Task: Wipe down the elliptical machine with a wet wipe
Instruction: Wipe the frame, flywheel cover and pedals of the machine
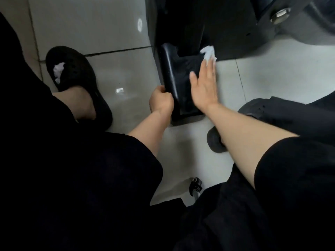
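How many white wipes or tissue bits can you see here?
2: one wet wipe under the right hand fingers on the pedal, and a crumpled white piece on the black shoe. Others may be hidden.

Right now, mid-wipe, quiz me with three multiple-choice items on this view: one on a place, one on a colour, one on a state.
1. Where is the wet wipe?
A. Under the right hand's fingertips at the pedal's far end
B. In the left hand
C. On the floor by the caster

2. What colour is the pedal?
A. White
B. Black
C. Red

3. What is the left hand doing?
A. Hanging idle
B. Gripping the pedal's raised near-left edge
C. Pressing flat on the tile

Answers: 1 A, the right hand lies flat with straight fingers on the wipe. 2 B, the pedal is black against the pale tiled floor. 3 B, its fingers curl round the edge.
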